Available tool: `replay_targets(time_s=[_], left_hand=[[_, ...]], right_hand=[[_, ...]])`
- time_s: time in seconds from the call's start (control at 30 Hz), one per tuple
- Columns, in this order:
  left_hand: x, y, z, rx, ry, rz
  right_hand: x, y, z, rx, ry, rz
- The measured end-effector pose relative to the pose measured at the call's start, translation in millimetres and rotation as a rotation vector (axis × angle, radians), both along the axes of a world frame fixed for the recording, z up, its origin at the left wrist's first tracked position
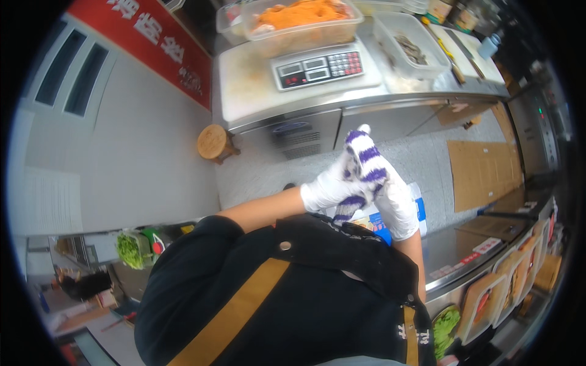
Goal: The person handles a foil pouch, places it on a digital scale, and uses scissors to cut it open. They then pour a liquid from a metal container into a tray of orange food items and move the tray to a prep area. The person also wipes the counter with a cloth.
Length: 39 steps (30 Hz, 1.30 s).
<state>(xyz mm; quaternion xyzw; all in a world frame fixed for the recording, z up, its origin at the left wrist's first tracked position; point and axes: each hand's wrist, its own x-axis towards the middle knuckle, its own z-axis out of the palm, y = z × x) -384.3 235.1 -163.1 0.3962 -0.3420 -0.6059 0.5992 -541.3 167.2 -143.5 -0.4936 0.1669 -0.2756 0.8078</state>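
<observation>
Both my hands wear thin white gloves and meet in front of my apron. Between them is a fuzzy, purple-and-white striped cloth (368, 156), bunched up, with one end pointing away from me and another hanging below the hands. My left hand (329, 185) grips it from the left. On the other side my right hand (395, 204) is closed round it, its fingers partly hidden by the folds. Whether the cloth is a rag or a knitted glove I cannot tell. Behind the hands, a blue-and-white printed package (379, 230) shows in part.
Ahead stands a steel counter with a digital scale (318, 67), a tub of orange food (305, 24) and a clear bin (410, 49). A wooden stool (217, 144) is at its left end. Flattened cardboard (485, 174) lies on the floor. Food trays (482, 305) line the right side.
</observation>
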Motion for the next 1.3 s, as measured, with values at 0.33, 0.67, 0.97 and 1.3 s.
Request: replay_targets(time_s=[0.33, 0.67, 0.97, 1.3], left_hand=[[368, 46, -24, -0.088, -0.233, 0.604], [439, -47, -82, 0.775, -1.419, 0.341], [438, -15, -37, 0.259, -0.698, 0.183], [477, -160, -96, 0.363, -1.928, 0.016]], right_hand=[[79, -23, -90, -0.008, 0.709, -0.370], [61, 60, -210, 0.123, 1.034, -0.301], [-117, 110, -331, -0.605, 1.666, 0.624], [-131, 196, -324, 0.123, 1.585, -0.223]])
